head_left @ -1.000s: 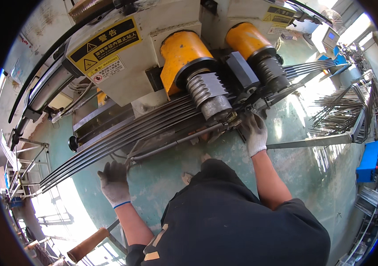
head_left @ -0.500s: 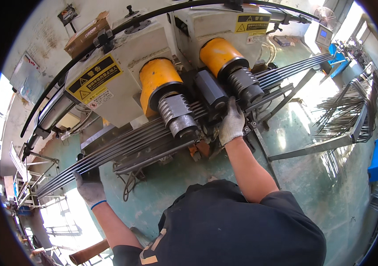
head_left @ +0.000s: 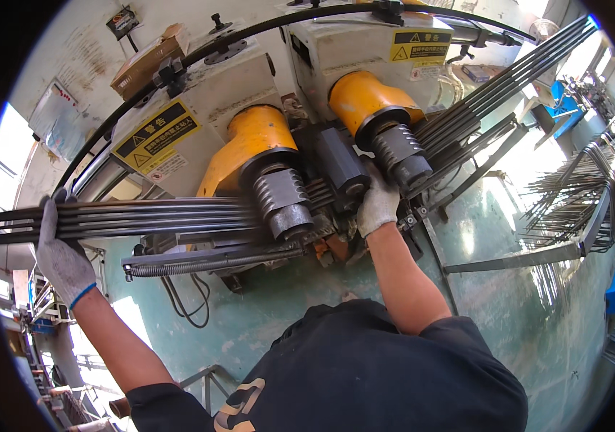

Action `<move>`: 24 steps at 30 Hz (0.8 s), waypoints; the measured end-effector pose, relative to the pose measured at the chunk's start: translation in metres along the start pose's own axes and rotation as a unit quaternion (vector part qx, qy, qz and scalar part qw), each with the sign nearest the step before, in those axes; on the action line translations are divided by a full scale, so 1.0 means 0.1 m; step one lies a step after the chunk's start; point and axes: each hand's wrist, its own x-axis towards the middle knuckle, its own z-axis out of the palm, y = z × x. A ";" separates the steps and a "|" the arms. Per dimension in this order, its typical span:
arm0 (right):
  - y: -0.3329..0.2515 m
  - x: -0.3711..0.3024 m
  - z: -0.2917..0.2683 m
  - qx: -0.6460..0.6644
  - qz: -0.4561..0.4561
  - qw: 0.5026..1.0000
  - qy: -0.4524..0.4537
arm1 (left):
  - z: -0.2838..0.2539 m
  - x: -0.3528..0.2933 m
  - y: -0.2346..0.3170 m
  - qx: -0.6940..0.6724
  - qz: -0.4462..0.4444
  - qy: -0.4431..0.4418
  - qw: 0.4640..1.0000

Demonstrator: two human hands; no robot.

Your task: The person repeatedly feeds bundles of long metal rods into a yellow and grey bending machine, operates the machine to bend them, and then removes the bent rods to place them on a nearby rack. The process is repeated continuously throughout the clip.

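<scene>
Two gloved hands are nearest, beyond the dark shirt [head_left: 379, 374]. The left hand [head_left: 66, 263] is partly curled, its thumb across the front of several long dark bars [head_left: 149, 222] and its fingertips showing above them, so it seems to have loose hold of the bundle. The right hand [head_left: 379, 205] is by the dark hexagonal block [head_left: 342, 165], its fingers partly hidden; whether it grips anything, I cannot tell. Half a second ago the bars ran in nearly one line, sloping down at the left; now their left stretch lies almost level, the left hand has risen with it, and the right stretch points more steeply upward. That suggests the bars are being bent at the machine, with the middle held and the left hand following the lifting side. The right hand has hardly moved. Past the bars' near side, the two ridged drums [head_left: 282, 194] stand in front of them, below two orange heads [head_left: 250, 144]; blur beside the left drum hints at motion there. Farther off, at right, a heap of thin rods [head_left: 574, 194] lies on a stand, and a cardboard box [head_left: 150, 61] sits behind the machine.
</scene>
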 end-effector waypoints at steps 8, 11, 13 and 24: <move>-0.19 0.01 0.05 -0.034 0.010 0.999 -0.029 | 0.76 -0.08 0.51 0.296 0.247 -0.178 0.905; -0.12 0.08 -0.02 -0.021 0.001 0.999 -0.033 | 1.14 -0.02 0.51 0.437 0.504 -0.190 0.720; -0.06 0.21 -0.16 -0.059 0.003 0.998 -0.036 | 1.57 -0.25 0.56 0.388 0.461 -0.243 0.760; -0.12 0.08 -0.05 -0.032 0.022 0.999 -0.031 | 2.19 -0.62 0.62 0.240 0.279 -0.284 0.885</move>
